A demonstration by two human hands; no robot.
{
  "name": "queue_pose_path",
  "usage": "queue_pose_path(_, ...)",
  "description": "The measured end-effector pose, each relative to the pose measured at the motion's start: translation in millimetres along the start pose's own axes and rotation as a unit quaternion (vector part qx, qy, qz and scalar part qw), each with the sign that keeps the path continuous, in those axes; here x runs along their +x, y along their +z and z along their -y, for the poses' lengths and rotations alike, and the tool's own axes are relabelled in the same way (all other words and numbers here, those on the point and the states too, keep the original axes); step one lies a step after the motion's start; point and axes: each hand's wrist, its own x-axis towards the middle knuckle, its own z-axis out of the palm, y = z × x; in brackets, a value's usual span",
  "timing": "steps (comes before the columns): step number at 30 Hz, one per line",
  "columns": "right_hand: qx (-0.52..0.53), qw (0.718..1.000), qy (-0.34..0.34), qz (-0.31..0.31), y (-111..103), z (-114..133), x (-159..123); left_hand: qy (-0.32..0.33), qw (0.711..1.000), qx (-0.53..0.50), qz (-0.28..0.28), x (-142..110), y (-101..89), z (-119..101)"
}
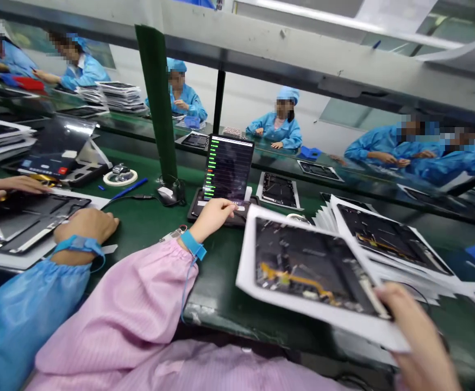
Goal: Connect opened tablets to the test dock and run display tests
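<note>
My left hand (213,214), in a pink sleeve with a blue wrist strap, reaches to the foot of an upright tablet (228,168) whose screen shows green and red bars. Its fingers are curled against the tablet's lower edge and the dark dock (197,209); what they pinch is hidden. My right hand (414,331) at the lower right grips the near corner of a white tray (248,266), held tilted above the green bench. In the tray lies an opened tablet chassis (311,266) with orange flex cable.
A stack of similar trays (388,236) lies right of the held one. A co-worker's hand (85,225) in a blue sleeve rests on another open chassis (21,220) at left. A mouse (166,194), tape roll (120,176) and green post (158,98) stand behind. Several people sit across the line.
</note>
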Motion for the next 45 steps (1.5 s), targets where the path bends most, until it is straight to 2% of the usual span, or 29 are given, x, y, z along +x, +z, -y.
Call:
queue_pose_path(2, 0.068, 0.995, 0.07, 0.032, 23.3, -25.5, -20.9, 0.017, 0.999, -0.003, 0.038, -4.8, -0.4, -4.6)
queue_pose_path(3, 0.089, 0.992, 0.078, 0.054, 31.6, -34.2, -28.0, 0.021, 0.998, -0.007, 0.057, -7.3, 0.8, -6.6)
queue_pose_path(4, 0.088, 0.99, 0.065, 0.088, 37.1, -40.0, -33.0, 0.02, 0.997, -0.011, 0.075, -9.8, 2.6, -8.3)
queue_pose_path(6, 0.008, 0.984, -0.017, 0.176, 39.6, -42.1, -36.9, 0.006, 0.995, -0.014, 0.103, -14.1, 7.2, -10.2)
queue_pose_path(8, -0.119, 0.962, -0.099, 0.223, 36.0, -32.4, -34.2, -0.003, 0.991, -0.002, 0.134, -17.3, 11.1, -10.0)
queue_pose_path(10, -0.206, 0.944, -0.164, 0.2, 36.7, -13.0, -27.2, 0.005, 0.985, 0.025, 0.169, -19.2, 13.3, -8.0)
queue_pose_path(11, -0.219, 0.935, -0.199, 0.194, 41.8, -1.3, -22.8, 0.008, 0.981, 0.037, 0.193, -19.8, 13.9, -6.5)
queue_pose_path(12, -0.211, 0.925, -0.237, 0.211, 50.8, 10.7, -18.2, 0.007, 0.974, 0.045, 0.221, -20.4, 14.3, -4.9)
queue_pose_path(13, -0.187, 0.908, -0.276, 0.255, 63.6, 22.0, -13.8, 0.002, 0.966, 0.047, 0.252, -20.9, 14.6, -3.2)
queue_pose_path(15, -0.125, 0.864, -0.334, 0.354, 96.9, 39.6, -7.1, -0.014, 0.951, 0.04, 0.307, -22.0, 15.2, -0.1)
queue_pose_path(16, -0.102, 0.852, -0.347, 0.379, 114.7, 45.1, -5.0, -0.023, 0.945, 0.036, 0.323, -22.5, 15.6, 1.1)
queue_pose_path(17, -0.085, 0.848, -0.349, 0.389, 131.4, 48.2, -3.8, -0.03, 0.943, 0.035, 0.331, -23.0, 15.9, 2.2)
queue_pose_path(19, -0.068, 0.861, -0.333, 0.378, 157.2, 49.1, -3.5, -0.044, 0.938, 0.048, 0.34, -23.8, 16.5, 3.8)
queue_pose_path(21, -0.058, 0.874, -0.311, 0.368, 170.5, 45.9, -4.8, -0.056, 0.932, 0.07, 0.352, -24.5, 16.6, 4.3)
queue_pose_path(31, -0.024, 0.89, -0.28, 0.358, 169.8, 40.3, -7.4, -0.165, 0.897, 0.064, 0.404, -29.0, 19.8, -3.3)
queue_pose_path(45, -0.032, 0.888, -0.287, 0.356, 171.2, 40.4, -8.9, -0.142, 0.895, 0.074, 0.416, -32.8, 22.4, -4.5)
